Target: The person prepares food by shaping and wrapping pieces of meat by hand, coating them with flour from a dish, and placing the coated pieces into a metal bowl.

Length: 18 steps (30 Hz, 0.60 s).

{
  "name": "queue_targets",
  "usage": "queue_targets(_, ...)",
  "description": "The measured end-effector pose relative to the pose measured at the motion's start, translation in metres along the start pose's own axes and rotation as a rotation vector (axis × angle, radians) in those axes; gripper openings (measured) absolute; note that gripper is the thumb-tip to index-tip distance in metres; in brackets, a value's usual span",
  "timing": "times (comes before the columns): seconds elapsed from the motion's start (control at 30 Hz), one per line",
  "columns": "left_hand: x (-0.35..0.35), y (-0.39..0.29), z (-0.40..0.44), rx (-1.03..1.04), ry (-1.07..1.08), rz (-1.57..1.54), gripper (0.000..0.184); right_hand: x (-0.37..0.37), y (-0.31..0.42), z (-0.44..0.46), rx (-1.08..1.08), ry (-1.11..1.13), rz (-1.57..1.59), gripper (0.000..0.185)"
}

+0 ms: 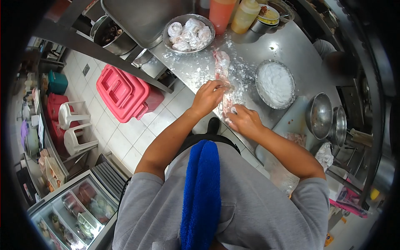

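Note:
A long strip of pale pink raw meat [221,66], dusted with white powder, lies on the steel table [183,66] and reaches its front edge. My left hand [209,96] pinches the strip at its middle. Nearer the edge, my right hand [243,120] has its fingers closed on the strip's near end. To the right stands a metal bowl of white powder [275,84]. Behind the strip, a metal bowl [165,41] holds several floured meat rolls [193,31]. Loose powder is scattered around the strip.
An orange bottle [220,16] and a yellow bottle [245,17] stand at the back. Metal bowls [320,116] and a cutting board [291,118] are at right. A red cooler [125,91] sits on the floor at left. Part of another person shows at upper right.

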<state>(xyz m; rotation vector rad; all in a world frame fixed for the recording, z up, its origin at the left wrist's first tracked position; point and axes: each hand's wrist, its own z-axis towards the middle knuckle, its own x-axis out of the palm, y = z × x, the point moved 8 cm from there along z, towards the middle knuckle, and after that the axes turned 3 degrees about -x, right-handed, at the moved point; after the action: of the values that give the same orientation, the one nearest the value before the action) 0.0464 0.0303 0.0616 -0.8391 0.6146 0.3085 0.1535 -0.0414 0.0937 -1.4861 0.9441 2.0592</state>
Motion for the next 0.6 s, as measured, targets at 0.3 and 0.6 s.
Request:
queue_targets(0.3,0.002,0.001,0.001,-0.005,-0.006,0.003,0.031,-0.002,-0.002,0.001,-0.072,-0.027,-0.061,0.021)
queue_targets(0.6,0.003,0.004,0.0,-0.024,-0.001,0.002,0.029,0.025,-0.014,0.009,-0.034,-0.046,-0.098,0.019)
